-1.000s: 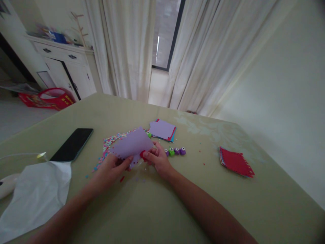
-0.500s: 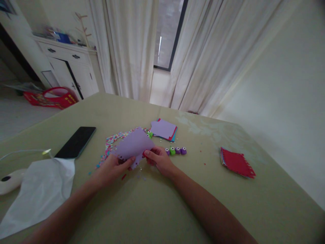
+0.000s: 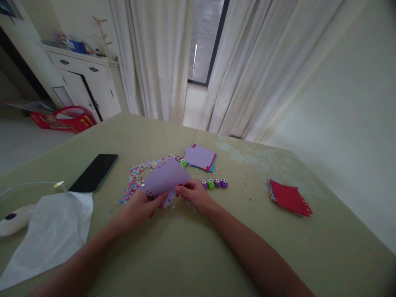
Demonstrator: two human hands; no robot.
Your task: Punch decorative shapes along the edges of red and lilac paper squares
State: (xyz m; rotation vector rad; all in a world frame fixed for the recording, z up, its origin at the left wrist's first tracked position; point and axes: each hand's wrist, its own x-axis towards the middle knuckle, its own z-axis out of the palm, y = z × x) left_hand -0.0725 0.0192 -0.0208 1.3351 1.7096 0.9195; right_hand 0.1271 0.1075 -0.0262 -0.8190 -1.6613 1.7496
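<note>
A purple paper sheet [image 3: 163, 177] with small holes along its near edge is held up above the table. My left hand [image 3: 142, 207] grips its lower left edge, thumb on top. At the right edge, my right hand [image 3: 196, 196] pinches with thumb and fingers. A bit of red shows at those fingertips; what it is, I cannot make out. Beside the right hand stands a row of small purple and green pieces with round eyes [image 3: 217, 183]. Another green piece [image 3: 183, 163] sits behind the sheet. Paper confetti [image 3: 134, 175] lies left of and behind the sheet, partly covered by it.
Farther back is a stack of purple, red and blue paper [image 3: 200, 157]. Red paper sheets [image 3: 290, 198] lie at the right. On the left are a black phone [image 3: 94, 173], a white sheet [image 3: 58, 231], a white rounded device [image 3: 15, 220] and a cable [image 3: 29, 183].
The purple sheet has tilted a little lower and shifted slightly right in my hands. My right fingers have closed in more at its edge. Things on the table keep their places.
</note>
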